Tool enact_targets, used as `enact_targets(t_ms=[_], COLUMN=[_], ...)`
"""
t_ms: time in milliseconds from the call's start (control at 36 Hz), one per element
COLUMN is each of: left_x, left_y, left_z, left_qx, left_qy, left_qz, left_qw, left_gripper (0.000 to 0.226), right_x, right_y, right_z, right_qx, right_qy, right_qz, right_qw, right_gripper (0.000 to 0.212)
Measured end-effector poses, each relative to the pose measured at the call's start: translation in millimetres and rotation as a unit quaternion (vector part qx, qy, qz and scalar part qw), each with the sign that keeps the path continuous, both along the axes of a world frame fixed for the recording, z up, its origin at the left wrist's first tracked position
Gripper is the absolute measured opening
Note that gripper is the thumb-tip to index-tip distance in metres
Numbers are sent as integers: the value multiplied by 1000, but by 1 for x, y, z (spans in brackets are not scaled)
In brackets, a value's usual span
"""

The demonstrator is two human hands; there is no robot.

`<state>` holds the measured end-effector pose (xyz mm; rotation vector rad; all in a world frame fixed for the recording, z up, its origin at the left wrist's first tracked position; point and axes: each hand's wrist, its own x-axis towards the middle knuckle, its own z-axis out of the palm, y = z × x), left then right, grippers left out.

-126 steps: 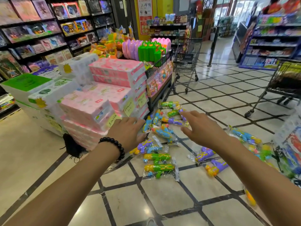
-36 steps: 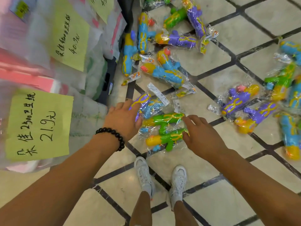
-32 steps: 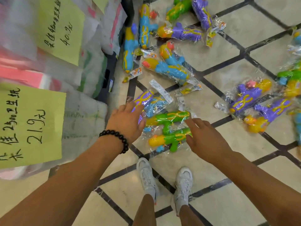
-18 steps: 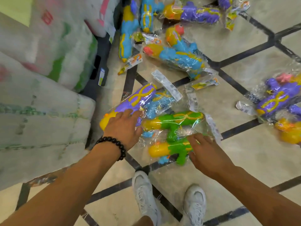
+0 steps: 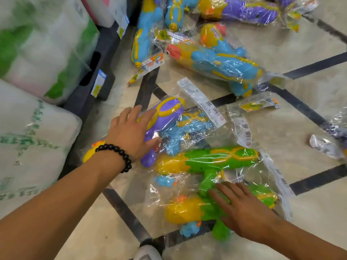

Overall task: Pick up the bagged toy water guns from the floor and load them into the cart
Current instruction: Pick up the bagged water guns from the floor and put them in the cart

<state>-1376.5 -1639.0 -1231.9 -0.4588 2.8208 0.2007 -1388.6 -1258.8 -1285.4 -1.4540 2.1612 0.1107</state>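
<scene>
Several bagged toy water guns lie on the tiled floor. My left hand (image 5: 129,132), with a black bead bracelet on the wrist, wraps over the purple and yellow water gun (image 5: 167,113), thumb along its side. A blue gun lies in the same crinkled bag area beside it. My right hand (image 5: 244,209) rests flat, fingers spread, on the nearer green and yellow water gun (image 5: 185,211). A second green gun (image 5: 216,158) lies just beyond it. Farther off lie blue guns (image 5: 221,66) and a purple one (image 5: 249,10). The cart is out of view.
Wrapped packs of tissue rolls (image 5: 37,44) are stacked on a dark pallet base (image 5: 90,87) close on the left. The toe of my white shoe (image 5: 148,254) shows at the bottom edge. More bagged guns reach the right edge (image 5: 336,128).
I have bent lower, so the guns fill the view. My left hand has closed over the purple gun, and my right hand has slid onto the nearer green gun.
</scene>
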Motion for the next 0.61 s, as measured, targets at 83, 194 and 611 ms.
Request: enact_targets(t_ms=[83, 194, 611], left_x=[-3, 0, 4], left_y=[-4, 4, 15], left_z=[-17, -39, -60], left_qx=[6, 5, 47], left_qy=[-15, -11, 9], left_qz=[-1, 2, 37], left_qw=[1000, 1000, 998], left_gripper=[96, 110, 132], right_x=[-10, -15, 1], right_y=[21, 32, 36], right_z=[-17, -34, -72], right_qx=[25, 10, -41], right_qy=[19, 36, 62], right_qz=[51, 109, 168], right_qw=[998, 993, 983], right_gripper=[91, 90, 95])
